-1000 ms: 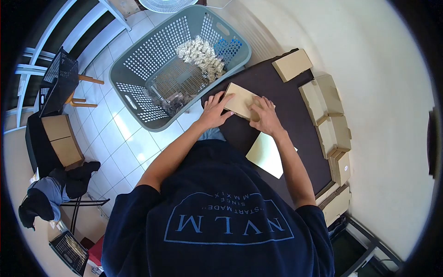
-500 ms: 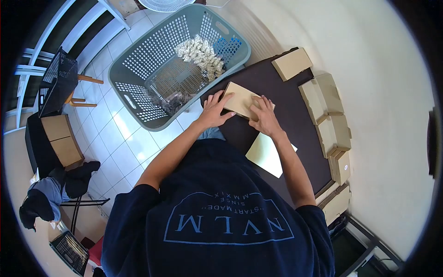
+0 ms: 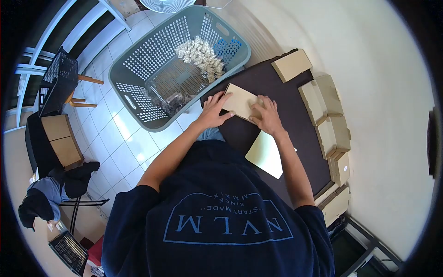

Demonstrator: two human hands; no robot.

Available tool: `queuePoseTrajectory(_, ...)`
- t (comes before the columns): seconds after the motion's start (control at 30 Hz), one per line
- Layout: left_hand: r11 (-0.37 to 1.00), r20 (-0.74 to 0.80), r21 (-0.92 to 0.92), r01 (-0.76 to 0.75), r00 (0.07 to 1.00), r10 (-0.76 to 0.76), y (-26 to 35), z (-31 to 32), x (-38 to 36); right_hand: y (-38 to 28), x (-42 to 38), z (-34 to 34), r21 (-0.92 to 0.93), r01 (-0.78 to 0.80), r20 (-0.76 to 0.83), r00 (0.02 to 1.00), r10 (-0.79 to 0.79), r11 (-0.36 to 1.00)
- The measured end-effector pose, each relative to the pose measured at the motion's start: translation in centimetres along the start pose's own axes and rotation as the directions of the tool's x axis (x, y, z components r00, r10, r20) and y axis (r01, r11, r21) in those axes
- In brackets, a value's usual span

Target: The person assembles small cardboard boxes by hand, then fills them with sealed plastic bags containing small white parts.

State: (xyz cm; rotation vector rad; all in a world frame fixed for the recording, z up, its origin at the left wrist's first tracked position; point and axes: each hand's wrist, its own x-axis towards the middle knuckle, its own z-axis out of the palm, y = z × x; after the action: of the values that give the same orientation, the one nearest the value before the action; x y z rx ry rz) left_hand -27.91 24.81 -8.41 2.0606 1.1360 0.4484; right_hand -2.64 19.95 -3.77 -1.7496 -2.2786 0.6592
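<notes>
A closed, flat brown cardboard box point(image 3: 241, 100) lies on the dark table point(image 3: 295, 104) in front of me. My left hand point(image 3: 214, 111) is at its left end, fingers spread, the fingertips touching the edge and top. At its right end rests my right hand point(image 3: 267, 116), fingers bent and apart on the lid. Below the box, a pale sheet point(image 3: 266, 156) lies partly under my right forearm.
A large grey-green basket point(image 3: 152, 55) with small wrapped items stands left of the table. Another closed box point(image 3: 292, 65) sits at the far end. Open boxes point(image 3: 334, 134) line the right edge by the wall. Black crates and a carton point(image 3: 62, 138) are at far left.
My right hand has shifted slightly on the box, its fingers a little more raised and bent. The left hand and the box have hardly moved.
</notes>
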Motion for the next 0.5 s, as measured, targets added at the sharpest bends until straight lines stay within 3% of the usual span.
queuePoseTrajectory(0.07,0.999,-0.034,-0.042,-0.025,0.999,0.023,-0.5,0.2,0.0,0.3,-0.1,0.6,-0.022,-0.079,-0.012,0.997,0.079,0.997)
queuePoseTrajectory(0.13,0.968,-0.192,-0.252,0.02,0.979,-0.07,-0.7,0.5,0.4,-0.1,-0.2,-0.1,-0.068,-0.148,-0.013,0.989,0.148,0.987)
queuePoseTrajectory(0.17,0.967,-0.179,-0.254,0.002,0.983,-0.049,-0.8,0.6,0.4,-0.4,-0.6,-0.4,-0.07,-0.171,-0.028,0.985,0.169,0.983)
queuePoseTrajectory(0.23,0.969,-0.105,0.039,0.244,0.965,-0.239,-1.1,0.3,0.6,-1.4,-1.1,-1.3,-0.056,-0.268,0.001,0.963,0.269,0.962)
queuePoseTrajectory(0.27,0.974,-0.095,0.041,0.224,0.971,-0.219,-0.6,0.0,0.8,-0.8,-1.5,-0.2,-0.07,-0.302,-0.02,0.953,0.301,0.951)
queuePoseTrajectory(0.33,0.912,0.095,-0.04,0.408,0.91,-0.403,2.0,-2.3,1.1,-0.6,-1.7,0.6,-0.056,-0.315,-0.073,0.948,0.311,0.947)
queuePoseTrajectory(0.37,0.918,0.105,-0.035,0.396,0.915,-0.391,1.9,-2.0,1.1,-0.7,-1.9,1.0,-0.042,-0.31,-0.108,0.946,0.305,0.95)
queuePoseTrajectory(0.43,0.94,0.0,-0.26,0.223,0.973,-0.231,1.2,-1.4,1.7,-1.3,-2.3,0.6,0.002,-0.321,-0.163,0.934,0.317,0.947)
queuePoseTrajectory(0.5,0.918,0.044,-0.321,0.234,0.972,-0.233,1.1,-1.0,3.0,-1.9,-2.9,0.0,0.197,-0.366,-0.289,0.865,0.41,0.91)
